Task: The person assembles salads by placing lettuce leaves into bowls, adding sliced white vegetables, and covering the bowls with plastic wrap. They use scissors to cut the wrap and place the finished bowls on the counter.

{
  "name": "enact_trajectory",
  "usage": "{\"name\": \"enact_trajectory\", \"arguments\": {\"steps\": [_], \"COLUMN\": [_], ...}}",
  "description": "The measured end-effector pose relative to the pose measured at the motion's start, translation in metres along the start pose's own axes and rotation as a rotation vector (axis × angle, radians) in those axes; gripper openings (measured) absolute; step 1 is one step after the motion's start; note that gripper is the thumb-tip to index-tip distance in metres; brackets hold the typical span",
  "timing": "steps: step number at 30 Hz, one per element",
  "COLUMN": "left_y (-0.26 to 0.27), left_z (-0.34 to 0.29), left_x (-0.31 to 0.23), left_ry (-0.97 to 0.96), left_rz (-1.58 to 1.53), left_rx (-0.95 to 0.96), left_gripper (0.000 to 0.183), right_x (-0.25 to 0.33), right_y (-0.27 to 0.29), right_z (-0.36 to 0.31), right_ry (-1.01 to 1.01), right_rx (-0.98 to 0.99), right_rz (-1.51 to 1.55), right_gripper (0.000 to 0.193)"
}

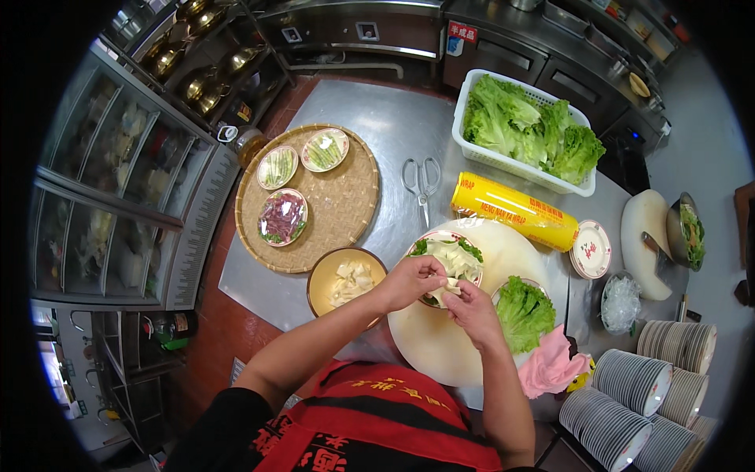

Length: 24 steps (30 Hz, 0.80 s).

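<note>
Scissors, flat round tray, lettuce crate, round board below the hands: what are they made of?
Scissors: bare metal, probably steel; silvery shine.
Flat round tray: woven bamboo or similar, matte tan; crisscross texture.
Lettuce crate: likely white plastic, smooth; perforated sides.
Round board: probably plastic, wood possible; cream, no clear grain.

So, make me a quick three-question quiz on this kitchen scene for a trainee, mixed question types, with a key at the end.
1. How many round, light-coloured plates sit on the round tan woven tray?

2. True or false: the grey metal scissors lie between that tray and the long yellow box.

3. The person's left hand and right hand hold a small pale piece above what?
A) the tall stacks of white plates
B) the round white plate of pale slices and green leaves
C) the white plastic basket

Key: 1. Three. 2. True. 3. B.
</note>
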<state>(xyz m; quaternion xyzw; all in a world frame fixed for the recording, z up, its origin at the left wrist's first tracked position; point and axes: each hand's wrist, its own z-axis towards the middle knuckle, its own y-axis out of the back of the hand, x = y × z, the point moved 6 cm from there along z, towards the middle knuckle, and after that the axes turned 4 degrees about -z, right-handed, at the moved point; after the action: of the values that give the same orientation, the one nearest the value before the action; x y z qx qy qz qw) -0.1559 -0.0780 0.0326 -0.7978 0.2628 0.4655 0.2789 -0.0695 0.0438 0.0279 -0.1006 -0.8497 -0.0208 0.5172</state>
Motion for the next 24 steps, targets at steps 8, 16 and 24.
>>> {"name": "enact_trajectory", "arguments": {"steps": [8, 16, 24], "left_y": [0.020, 0.009, 0.016], "left_z": [-0.007, -0.009, -0.009], "left_x": [0.023, 0.003, 0.003], "left_ry": [-0.163, -0.406, -0.410], "left_rz": [0.179, 0.599, 0.637], "left_rx": [-0.272, -0.363, -0.338], "left_gripper": [0.022, 0.020, 0.012], "right_x": [-0.017, 0.010, 0.016], "right_y": [-0.010, -0.020, -0.027], "right_z": [0.010, 0.001, -0.006], "right_ry": [-0.120, 0.125, 0.283], "right_rx": [-0.160, -0.416, -0.479], "right_rz": [-0.271, -0.841, -1.045], "right_gripper": [0.020, 0.022, 0.017]}}
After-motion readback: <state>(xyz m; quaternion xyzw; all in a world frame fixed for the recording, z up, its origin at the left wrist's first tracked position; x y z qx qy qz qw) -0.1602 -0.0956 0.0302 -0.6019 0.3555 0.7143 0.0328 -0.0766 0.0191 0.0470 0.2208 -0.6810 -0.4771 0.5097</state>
